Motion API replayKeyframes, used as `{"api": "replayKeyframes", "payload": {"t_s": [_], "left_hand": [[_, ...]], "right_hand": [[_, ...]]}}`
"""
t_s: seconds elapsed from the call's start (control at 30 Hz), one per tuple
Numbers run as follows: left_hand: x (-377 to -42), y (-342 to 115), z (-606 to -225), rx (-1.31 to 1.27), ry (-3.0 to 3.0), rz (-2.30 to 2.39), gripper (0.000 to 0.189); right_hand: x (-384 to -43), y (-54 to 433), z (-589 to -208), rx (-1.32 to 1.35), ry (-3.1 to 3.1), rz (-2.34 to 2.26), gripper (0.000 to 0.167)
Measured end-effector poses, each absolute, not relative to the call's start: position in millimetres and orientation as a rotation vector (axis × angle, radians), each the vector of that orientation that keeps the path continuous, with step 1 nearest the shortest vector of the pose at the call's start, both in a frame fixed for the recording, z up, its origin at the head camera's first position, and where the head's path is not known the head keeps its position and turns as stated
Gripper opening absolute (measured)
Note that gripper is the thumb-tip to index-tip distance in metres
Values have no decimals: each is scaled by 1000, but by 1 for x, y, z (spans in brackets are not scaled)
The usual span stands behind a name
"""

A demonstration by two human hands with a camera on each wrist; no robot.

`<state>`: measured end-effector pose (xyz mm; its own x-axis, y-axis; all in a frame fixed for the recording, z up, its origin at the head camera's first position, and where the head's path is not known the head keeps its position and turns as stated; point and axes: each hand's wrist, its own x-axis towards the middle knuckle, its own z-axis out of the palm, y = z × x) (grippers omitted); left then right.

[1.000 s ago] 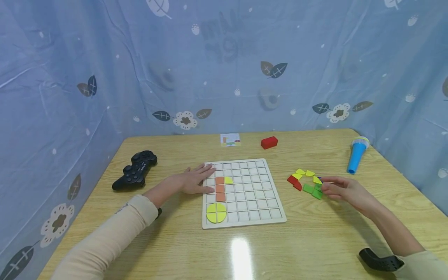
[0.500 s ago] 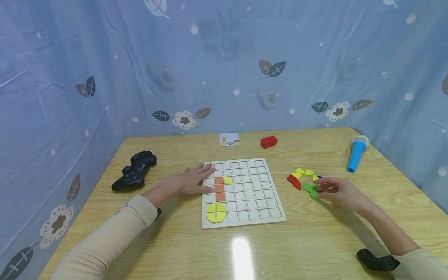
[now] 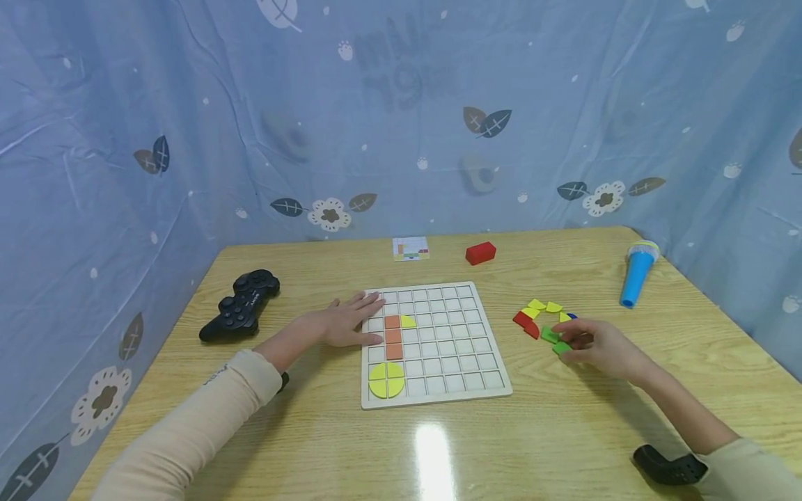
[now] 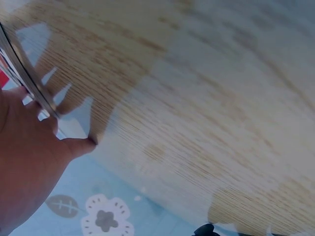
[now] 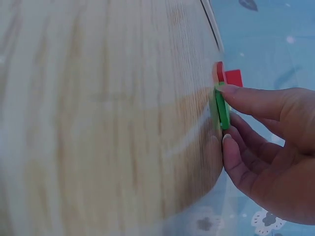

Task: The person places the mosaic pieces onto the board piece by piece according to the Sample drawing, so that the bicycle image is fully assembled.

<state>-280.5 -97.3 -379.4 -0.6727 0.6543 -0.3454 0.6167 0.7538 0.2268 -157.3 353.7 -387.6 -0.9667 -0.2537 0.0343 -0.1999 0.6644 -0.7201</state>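
Note:
My left hand (image 3: pixel 344 324) rests on the left edge of a white gridded board (image 3: pixel 501 387), fingers spread, also in the left wrist view. Several yellow quarter-circle tiles (image 3: pixel 379 388) and a column of orange square tiles (image 3: pixel 393 337) lie in the board's left cells. Right of the board, my right hand (image 3: pixel 606 352) holds a green tile (image 5: pixel 222 109) between thumb and fingertip, low at the table. Another green tile (image 3: pixel 549 335) lies just beside it. Around them are red tiles (image 3: pixel 531 330), yellow tiles (image 3: pixel 554 307) and a blue tile (image 3: pixel 571 316), partly hidden by my right hand.
A black game controller (image 3: pixel 241 306) lies on the left of the table. At the back are a small printed card (image 3: pixel 411 249) and a red block (image 3: pixel 481 253). A blue toy microphone (image 3: pixel 638 275) lies at right. A blue patterned curtain (image 3: pixel 401 139) hangs behind.
My right hand has shifted slightly left and down over the green tiles, its fingers drawing closer to one of them. That tile has slid a little left. My left hand stays put.

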Motion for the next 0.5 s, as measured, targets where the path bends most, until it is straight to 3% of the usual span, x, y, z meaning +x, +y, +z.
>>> {"api": "replayKeyframes", "payload": {"t_s": [0.5], "left_hand": [[-281,-98,-380,984,2548,116,83]], "right_hand": [[-156,360,-385,-249,2858,-1104,30]]}}
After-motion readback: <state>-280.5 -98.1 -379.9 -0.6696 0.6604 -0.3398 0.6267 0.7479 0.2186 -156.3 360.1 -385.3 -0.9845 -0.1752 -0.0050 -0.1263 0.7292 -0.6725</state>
